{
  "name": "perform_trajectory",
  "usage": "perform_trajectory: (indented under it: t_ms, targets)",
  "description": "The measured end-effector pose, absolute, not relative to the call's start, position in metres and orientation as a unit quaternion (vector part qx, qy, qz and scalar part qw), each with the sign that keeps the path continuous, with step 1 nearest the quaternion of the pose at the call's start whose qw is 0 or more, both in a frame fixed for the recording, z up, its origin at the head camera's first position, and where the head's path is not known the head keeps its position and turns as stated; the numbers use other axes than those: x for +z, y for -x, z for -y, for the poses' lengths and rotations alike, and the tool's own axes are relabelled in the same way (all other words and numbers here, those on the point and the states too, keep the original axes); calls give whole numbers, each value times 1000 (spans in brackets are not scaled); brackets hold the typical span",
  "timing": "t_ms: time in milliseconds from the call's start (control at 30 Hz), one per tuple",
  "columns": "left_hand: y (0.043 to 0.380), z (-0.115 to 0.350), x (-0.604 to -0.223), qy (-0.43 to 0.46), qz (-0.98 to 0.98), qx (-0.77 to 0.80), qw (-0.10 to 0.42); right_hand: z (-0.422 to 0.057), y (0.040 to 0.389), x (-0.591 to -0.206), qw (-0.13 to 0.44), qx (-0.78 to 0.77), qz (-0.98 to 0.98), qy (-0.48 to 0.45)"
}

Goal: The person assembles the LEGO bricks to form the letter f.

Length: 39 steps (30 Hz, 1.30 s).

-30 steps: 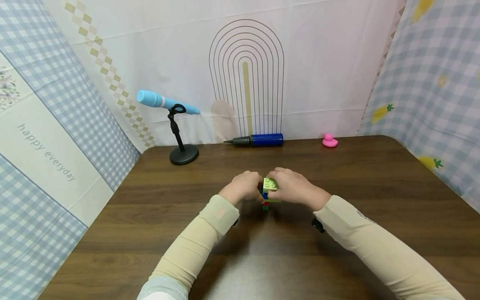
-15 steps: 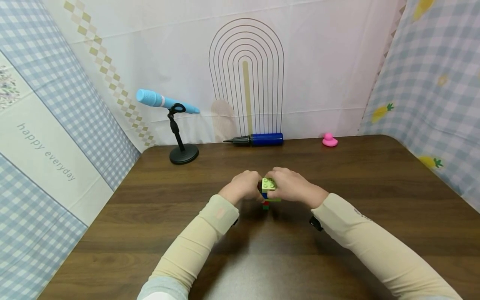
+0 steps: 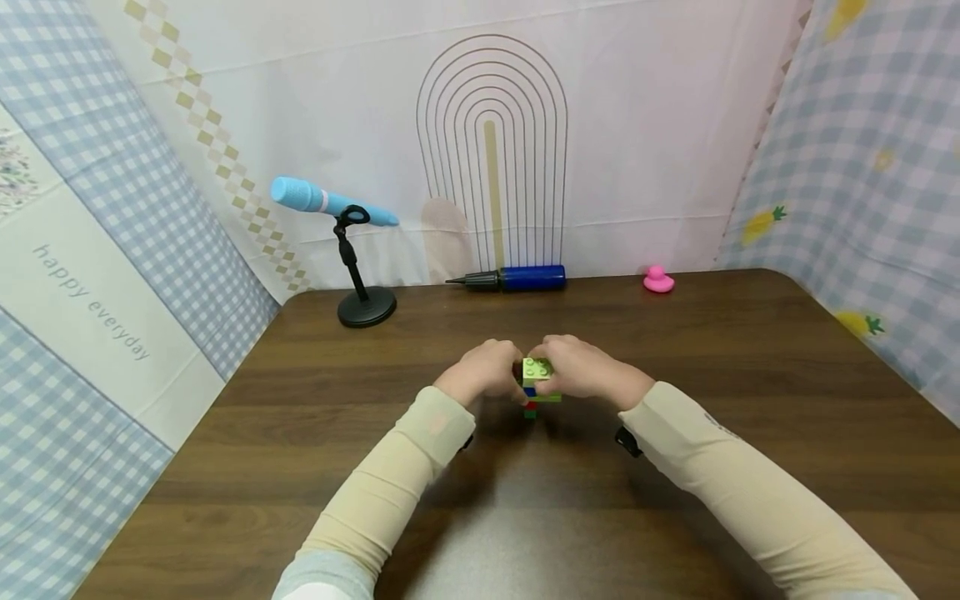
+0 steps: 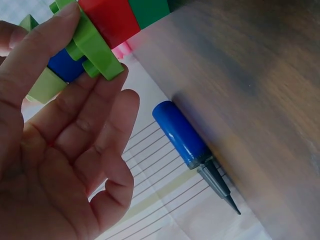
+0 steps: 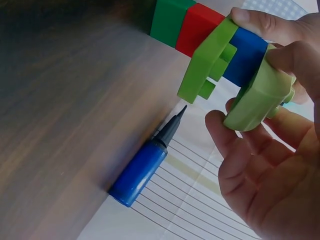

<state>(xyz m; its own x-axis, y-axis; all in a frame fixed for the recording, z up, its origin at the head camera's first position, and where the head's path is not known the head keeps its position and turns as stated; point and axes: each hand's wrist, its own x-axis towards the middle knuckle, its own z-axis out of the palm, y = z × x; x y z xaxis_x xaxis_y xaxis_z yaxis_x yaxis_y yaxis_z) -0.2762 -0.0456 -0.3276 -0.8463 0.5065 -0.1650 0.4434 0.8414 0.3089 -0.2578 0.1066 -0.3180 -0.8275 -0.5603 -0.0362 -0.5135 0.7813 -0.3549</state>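
Observation:
A small tower of toy building bricks stands on the table between both hands. In the right wrist view, a dark green brick [image 5: 171,23] is at its base, followed by a red brick [image 5: 200,31], a wider bright green brick [image 5: 207,60], a blue brick [image 5: 246,56] and a pale green brick [image 5: 257,102] on top. My left hand [image 3: 487,371] holds the bright green brick between thumb and fingertips, seen in the left wrist view. From the other side, my right hand [image 3: 587,368] pinches the pale green brick, its thumb and fingers on opposite faces.
Along the back edge lie a blue hand pump [image 3: 531,278] with a dark nozzle and a pink toy duck [image 3: 658,281]. A light blue toy microphone [image 3: 298,194] rests in a black stand [image 3: 367,307] at back left. Patterned cloth [image 3: 645,150] rises behind the dark wooden table [image 3: 337,483].
My right hand has shifted slightly left together with the pale green brick, which looks straighter over the tower. The left hand keeps its hold.

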Motion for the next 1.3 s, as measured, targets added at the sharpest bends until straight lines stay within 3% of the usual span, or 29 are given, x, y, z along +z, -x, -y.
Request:
perform_trajectory:
  t_ms: [633, 1000, 1300]
  targets:
    - [276, 52, -321, -294, -938, 150, 106, -101, 259, -312, 94, -166, -940, 281]
    - [274, 47, -325, -290, -940, 153, 93, -119, 257, -339, 67, -187, -944, 265]
    - [275, 48, -325, -278, -946, 141, 93, -135, 259, -350, 98, -219, -937, 254]
